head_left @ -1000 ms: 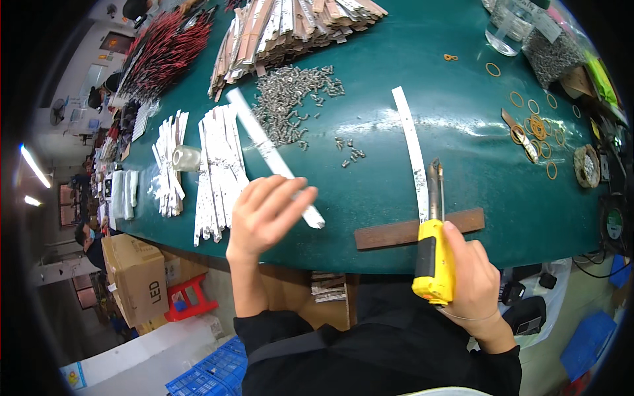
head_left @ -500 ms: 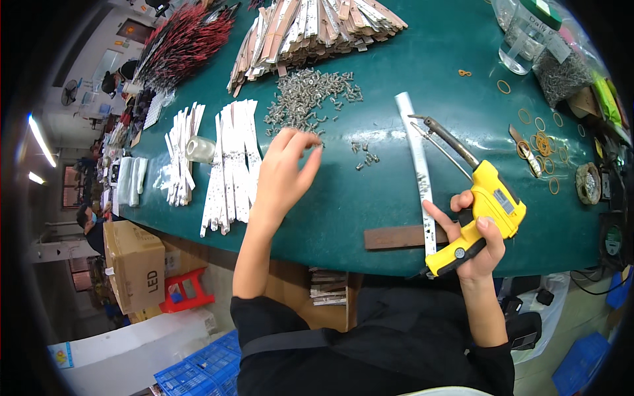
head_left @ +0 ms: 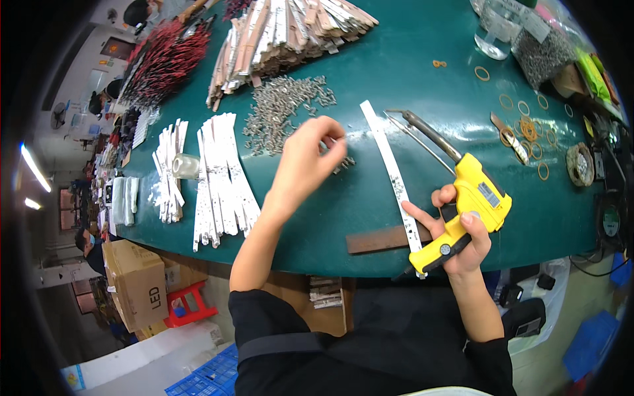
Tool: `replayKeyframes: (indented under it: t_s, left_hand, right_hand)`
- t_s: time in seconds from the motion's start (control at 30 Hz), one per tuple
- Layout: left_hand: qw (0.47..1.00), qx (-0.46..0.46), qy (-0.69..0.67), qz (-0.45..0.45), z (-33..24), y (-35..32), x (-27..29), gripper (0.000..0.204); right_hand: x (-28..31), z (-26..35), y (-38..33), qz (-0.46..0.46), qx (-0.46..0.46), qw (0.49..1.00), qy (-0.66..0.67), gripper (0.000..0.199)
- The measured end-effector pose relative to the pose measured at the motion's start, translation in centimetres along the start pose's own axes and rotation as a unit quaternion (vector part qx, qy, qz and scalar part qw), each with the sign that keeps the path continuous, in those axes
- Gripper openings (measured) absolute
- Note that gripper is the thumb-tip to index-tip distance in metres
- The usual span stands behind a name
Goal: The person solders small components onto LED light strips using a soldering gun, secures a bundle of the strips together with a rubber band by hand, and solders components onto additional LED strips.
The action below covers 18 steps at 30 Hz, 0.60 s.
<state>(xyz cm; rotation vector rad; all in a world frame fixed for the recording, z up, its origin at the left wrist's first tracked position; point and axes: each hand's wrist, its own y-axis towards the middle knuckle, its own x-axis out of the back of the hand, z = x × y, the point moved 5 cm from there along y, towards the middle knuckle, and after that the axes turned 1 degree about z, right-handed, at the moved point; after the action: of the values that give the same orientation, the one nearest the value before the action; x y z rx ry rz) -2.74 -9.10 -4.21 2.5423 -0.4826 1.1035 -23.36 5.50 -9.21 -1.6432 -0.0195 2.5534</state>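
Observation:
My right hand (head_left: 467, 249) is wrapped round the grip of a yellow soldering gun (head_left: 485, 191). The gun's dark tip and thin feed tube point to the far left, near the far part of a white circuit strip (head_left: 388, 155). One end of that strip rests across a brown bar (head_left: 378, 240) at the near table edge. My left hand (head_left: 305, 157) is above the table with thumb and fingers pinched together; what they hold is too small to make out. Just beyond it lies a heap of small metal parts (head_left: 277, 109), and a few loose ones (head_left: 345, 164) show beside the fingers.
White strips (head_left: 221, 181) lie in bunches at left beside a small clear jar (head_left: 185, 166). A large stack of strips (head_left: 284, 36) and red-and-black wires (head_left: 165, 66) sit at the back. Rubber bands (head_left: 528, 129), a bag of metal parts (head_left: 543, 56) and a round dish (head_left: 580, 165) are at right.
My left hand has moved right, from the heap's near edge to over the loose parts, its fingers drawn closer together. The whole view has shifted slightly; my right hand keeps holding the soldering gun.

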Motion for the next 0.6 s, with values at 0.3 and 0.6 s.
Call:
replayKeyframes:
  t_s: [0.3, 0.6]
  left_hand:
    - [0.997, -0.054, -0.042, 0.018, -3.1, -2.1, -4.9, 0.013]
    - [0.992, -0.128, 0.000, 0.005, -3.0, -3.1, -6.0, 0.015]
  right_hand:
    - [0.0, 0.0, 0.2, 0.025, 0.003, 1.000, 0.009, 0.063]
    - [0.6, -0.1, 0.1, 0.013, 0.011, 1.000, 0.014, 0.064]
